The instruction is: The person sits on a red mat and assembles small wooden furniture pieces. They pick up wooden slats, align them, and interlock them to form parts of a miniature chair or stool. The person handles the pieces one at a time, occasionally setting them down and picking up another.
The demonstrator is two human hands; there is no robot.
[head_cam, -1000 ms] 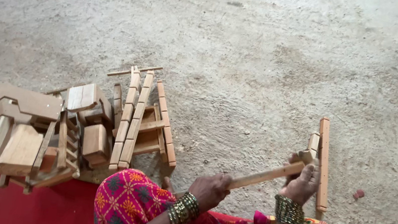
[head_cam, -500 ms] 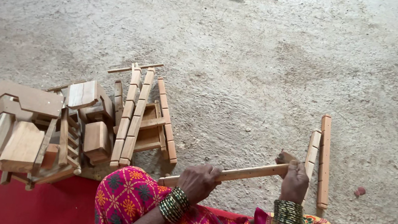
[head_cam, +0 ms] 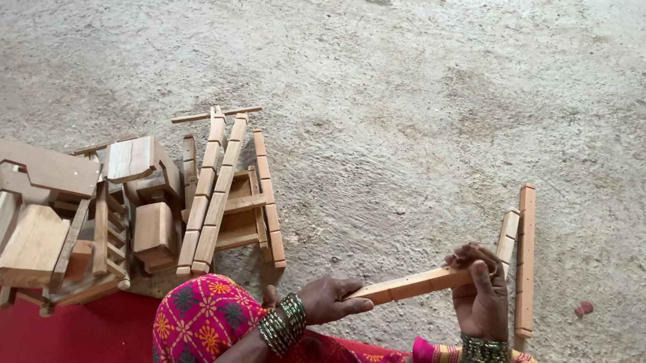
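Slat [head_cam: 413, 284] lowered and levelled since a second ago, left hand [head_cam: 329, 299] and right hand [head_cam: 481, 295] fingers pinching its ends, beside floor strips [head_cam: 525, 255].

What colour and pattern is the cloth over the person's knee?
Bright pink cloth with orange, yellow and green floral print, clearest in the head view.

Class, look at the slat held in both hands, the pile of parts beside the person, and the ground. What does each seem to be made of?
Slat: pale, apparently unfinished wood, matt and tan, held by the left hand and right hand.
Pile of parts: the same light wood, with visible grain and sawn edges.
Ground: probably rough concrete or packed earth, grey and gritty.
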